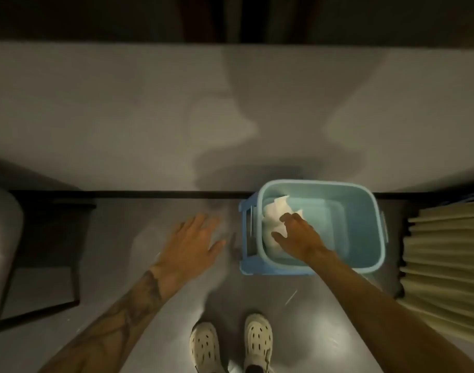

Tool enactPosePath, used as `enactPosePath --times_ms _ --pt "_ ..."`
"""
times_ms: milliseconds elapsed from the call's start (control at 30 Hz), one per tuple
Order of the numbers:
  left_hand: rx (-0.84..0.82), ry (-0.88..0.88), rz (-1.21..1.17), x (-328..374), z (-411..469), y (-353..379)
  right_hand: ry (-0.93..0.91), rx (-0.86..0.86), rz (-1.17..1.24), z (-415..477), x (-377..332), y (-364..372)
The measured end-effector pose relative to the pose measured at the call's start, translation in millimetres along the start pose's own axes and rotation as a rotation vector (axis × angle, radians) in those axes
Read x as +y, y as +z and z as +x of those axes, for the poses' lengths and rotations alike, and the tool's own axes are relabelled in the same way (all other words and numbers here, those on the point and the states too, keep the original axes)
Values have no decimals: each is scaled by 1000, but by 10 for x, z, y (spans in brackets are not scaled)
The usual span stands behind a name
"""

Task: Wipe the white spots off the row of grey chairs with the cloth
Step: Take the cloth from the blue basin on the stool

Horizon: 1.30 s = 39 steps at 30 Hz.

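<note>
A white cloth [274, 216] lies crumpled inside a light blue bucket [365, 208] that stands on the grey floor against the wall. My right hand [297, 236] reaches into the bucket and its fingers touch the cloth; whether they grip it I cannot tell. My left hand [192, 242] hovers over the floor to the left of the bucket, fingers spread and holding nothing. Part of a grey chair [1, 243] with a dark frame shows at the far left edge. No white spots are visible on it.
A grey wall [149, 117] rises just behind the bucket, with a dark skirting strip at its foot. Pleated cream curtain fabric [443, 259] hangs at the right. My two feet in cream perforated clogs [230, 345] stand on the floor below the bucket.
</note>
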<state>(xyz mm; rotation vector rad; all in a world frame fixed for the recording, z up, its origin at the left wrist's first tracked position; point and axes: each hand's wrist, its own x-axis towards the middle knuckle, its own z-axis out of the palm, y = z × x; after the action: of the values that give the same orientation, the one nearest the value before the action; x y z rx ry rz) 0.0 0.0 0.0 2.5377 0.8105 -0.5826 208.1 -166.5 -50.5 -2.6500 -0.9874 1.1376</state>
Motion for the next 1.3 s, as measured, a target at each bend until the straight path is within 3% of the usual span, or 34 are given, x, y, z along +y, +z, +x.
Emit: enactPosePath --times_ms 133,367,700,1000,1300 --pt "-19 -25 -37 -34 178 241 106 -6 67 179 -20 245" --pt "22 -9 -70 36 259 228 91 79 31 263 -68 338" --pt "60 -69 -141 319 -623 -660 -11 233 176 -848 -436 -658" --pt "213 -175 -106 32 -2414 -1714 -240 291 220 -2435 -1885 -1203" --pt "333 -302 -101 -1514 -4426 -2054 -391 306 250 -3654 -3804 -582"
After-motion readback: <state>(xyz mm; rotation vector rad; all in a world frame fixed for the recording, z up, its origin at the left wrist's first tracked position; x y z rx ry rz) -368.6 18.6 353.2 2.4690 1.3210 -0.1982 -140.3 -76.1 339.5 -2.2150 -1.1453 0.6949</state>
